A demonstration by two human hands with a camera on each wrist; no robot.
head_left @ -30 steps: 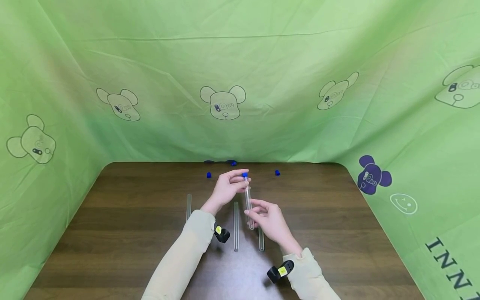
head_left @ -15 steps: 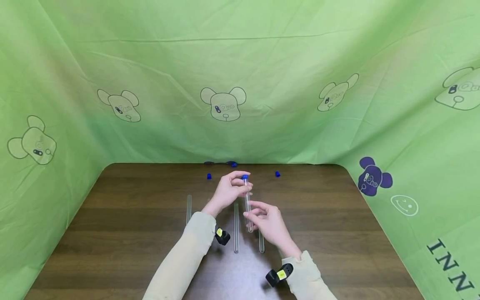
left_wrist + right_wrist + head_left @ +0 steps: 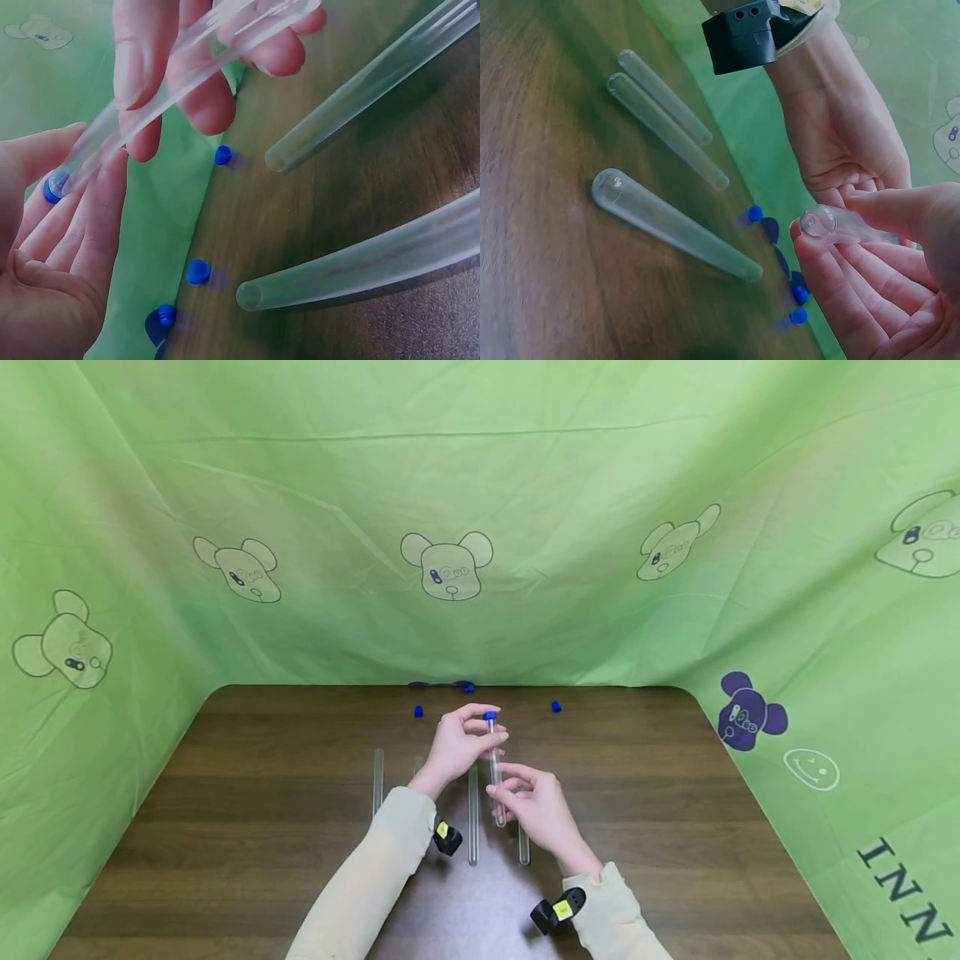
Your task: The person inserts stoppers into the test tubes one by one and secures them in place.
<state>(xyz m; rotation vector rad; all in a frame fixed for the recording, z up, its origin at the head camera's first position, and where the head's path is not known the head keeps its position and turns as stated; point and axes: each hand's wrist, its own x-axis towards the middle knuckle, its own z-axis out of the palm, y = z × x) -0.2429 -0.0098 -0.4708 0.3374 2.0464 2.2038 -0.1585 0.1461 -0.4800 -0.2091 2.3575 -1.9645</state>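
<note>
A clear test tube (image 3: 495,764) with a blue cap (image 3: 490,715) on its top end is held raised and slightly tilted over the table. My left hand (image 3: 457,745) grips its upper end, the index finger reaching over the cap and the thumb along the glass. Lower down, my right hand (image 3: 538,803) pinches the tube near its rounded bottom between thumb and fingers. In the left wrist view the cap (image 3: 54,187) sits among the left fingers. The right wrist view shows the rounded end of the held tube (image 3: 819,223) at the right fingertips.
Uncapped test tubes lie on the wooden table, one left (image 3: 378,777), one in the middle (image 3: 473,818), one partly under the right hand (image 3: 523,847); another is mostly hidden by the left arm. Loose blue caps (image 3: 418,712) (image 3: 556,707) lie farther back, near the green curtain (image 3: 450,643).
The held tube has come slightly lower, and my left hand has shifted a little rightward and down with its thumb along the tube. My right hand keeps its pinch, nearly still.
</note>
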